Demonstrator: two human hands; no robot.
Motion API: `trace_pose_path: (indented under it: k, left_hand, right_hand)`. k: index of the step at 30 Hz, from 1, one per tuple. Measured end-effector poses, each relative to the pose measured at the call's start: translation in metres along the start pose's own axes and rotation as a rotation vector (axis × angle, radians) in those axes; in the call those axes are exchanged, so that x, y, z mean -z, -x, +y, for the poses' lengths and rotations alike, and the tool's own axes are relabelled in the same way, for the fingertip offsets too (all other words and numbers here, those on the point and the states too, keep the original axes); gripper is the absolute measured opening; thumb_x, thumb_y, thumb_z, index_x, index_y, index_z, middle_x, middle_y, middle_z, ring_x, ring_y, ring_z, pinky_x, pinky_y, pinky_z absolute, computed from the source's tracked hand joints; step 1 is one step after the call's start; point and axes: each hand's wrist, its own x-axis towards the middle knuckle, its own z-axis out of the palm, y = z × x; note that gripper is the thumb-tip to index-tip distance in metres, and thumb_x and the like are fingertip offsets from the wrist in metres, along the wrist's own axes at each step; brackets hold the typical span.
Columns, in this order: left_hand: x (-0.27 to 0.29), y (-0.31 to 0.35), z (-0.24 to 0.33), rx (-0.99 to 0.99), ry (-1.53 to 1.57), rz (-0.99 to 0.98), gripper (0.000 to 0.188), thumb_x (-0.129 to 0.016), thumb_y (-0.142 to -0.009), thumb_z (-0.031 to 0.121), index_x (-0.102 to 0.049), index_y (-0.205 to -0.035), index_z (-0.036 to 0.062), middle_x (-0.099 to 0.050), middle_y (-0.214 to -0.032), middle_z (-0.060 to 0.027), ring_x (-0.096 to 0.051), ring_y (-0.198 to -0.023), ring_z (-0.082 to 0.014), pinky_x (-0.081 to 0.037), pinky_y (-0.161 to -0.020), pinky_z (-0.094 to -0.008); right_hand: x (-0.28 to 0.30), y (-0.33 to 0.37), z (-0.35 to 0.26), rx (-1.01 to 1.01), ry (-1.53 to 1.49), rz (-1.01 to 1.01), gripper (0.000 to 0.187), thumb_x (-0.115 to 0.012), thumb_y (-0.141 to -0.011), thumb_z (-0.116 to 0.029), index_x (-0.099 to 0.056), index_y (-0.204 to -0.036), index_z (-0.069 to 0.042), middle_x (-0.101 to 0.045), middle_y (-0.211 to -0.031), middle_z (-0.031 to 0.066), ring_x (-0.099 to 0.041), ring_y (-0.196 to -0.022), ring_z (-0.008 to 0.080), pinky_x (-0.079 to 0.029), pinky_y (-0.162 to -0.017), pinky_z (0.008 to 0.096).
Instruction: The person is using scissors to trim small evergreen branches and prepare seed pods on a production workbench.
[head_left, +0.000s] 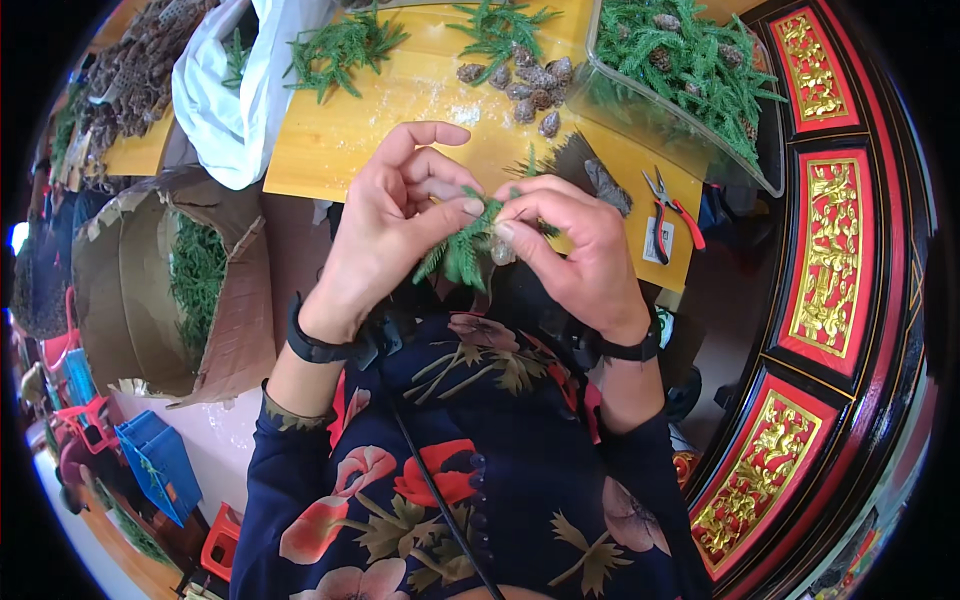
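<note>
Above my lap, at the near edge of the yellow table, both hands hold a green artificial pine sprig. My left hand pinches it between thumb and index finger, its other fingers curled loosely. From the other side, my right hand closes thumb and fingers on the sprig's upper end. A small pale, translucent lump shows under the right thumb; its kind is unclear. Just beyond the right hand lie dark, bristle-like strands and a dark grey piece.
On the yellow table lie pine cones, loose green sprigs and red-handled pliers. A clear bin holds greenery and cones. A white bag and a cardboard box stand left; carved red-and-gold panels line the right.
</note>
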Motion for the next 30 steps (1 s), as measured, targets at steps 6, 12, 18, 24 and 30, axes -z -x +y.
trace_pose_path:
  k: [6, 12, 18, 24, 30]
  left_hand:
    - [0.013, -0.001, -0.008, 0.248, 0.219, 0.047, 0.029, -0.061, -0.089, 0.011, -0.054, -0.116, 0.0026, -0.064, -0.093, -0.0022, -0.055, -0.075, -0.0027, -0.040, -0.057, -0.0171]
    - [0.003, 0.008, -0.020, 0.277, 0.078, -0.075, 0.022, -0.055, -0.094, 0.019, -0.061, -0.107, 0.0022, -0.066, -0.089, -0.0043, -0.059, -0.075, -0.0056, -0.042, -0.058, -0.0171]
    - [0.013, 0.000, -0.036, 0.354, 0.312, -0.063, 0.021, -0.056, -0.093, 0.017, -0.061, -0.107, 0.0018, -0.066, -0.085, -0.0052, -0.061, -0.074, -0.0081, -0.044, -0.060, -0.0181]
    - [0.009, -0.001, -0.038, 0.360, 0.392, -0.041, 0.019, -0.056, -0.093, 0.015, -0.060, -0.106, 0.0018, -0.065, -0.084, -0.0046, -0.062, -0.074, -0.0099, -0.046, -0.063, -0.0192]
    - [0.003, -0.002, -0.034, 0.365, 0.361, -0.009, 0.017, -0.056, -0.092, 0.011, -0.059, -0.105, 0.0016, -0.064, -0.085, -0.0040, -0.062, -0.075, -0.0106, -0.047, -0.065, -0.0199]
  right_hand:
    - [-0.008, 0.011, 0.019, -0.178, -0.481, 0.135, 0.011, -0.062, -0.086, -0.005, -0.065, -0.091, 0.005, -0.064, -0.100, 0.0098, -0.059, -0.087, 0.0123, -0.045, -0.081, 0.0253]
    - [-0.014, 0.012, 0.016, -0.431, -0.650, 0.260, 0.014, -0.061, -0.088, -0.007, -0.066, -0.095, 0.004, -0.064, -0.097, 0.0067, -0.057, -0.089, 0.0089, -0.044, -0.084, 0.0238]
    - [-0.012, 0.012, 0.018, -0.447, -0.678, 0.310, 0.016, -0.062, -0.088, -0.009, -0.067, -0.096, 0.004, -0.065, -0.100, 0.0072, -0.057, -0.090, 0.0087, -0.044, -0.083, 0.0233]
    - [-0.009, 0.015, 0.019, -0.311, -0.574, 0.377, 0.014, -0.060, -0.088, -0.007, -0.066, -0.094, 0.005, -0.065, -0.099, 0.0079, -0.057, -0.088, 0.0090, -0.044, -0.081, 0.0228]
    - [-0.008, 0.019, 0.015, -0.283, -0.364, 0.377, 0.009, -0.061, -0.087, -0.004, -0.065, -0.088, 0.004, -0.065, -0.099, 0.0082, -0.057, -0.084, 0.0091, -0.044, -0.075, 0.0227]
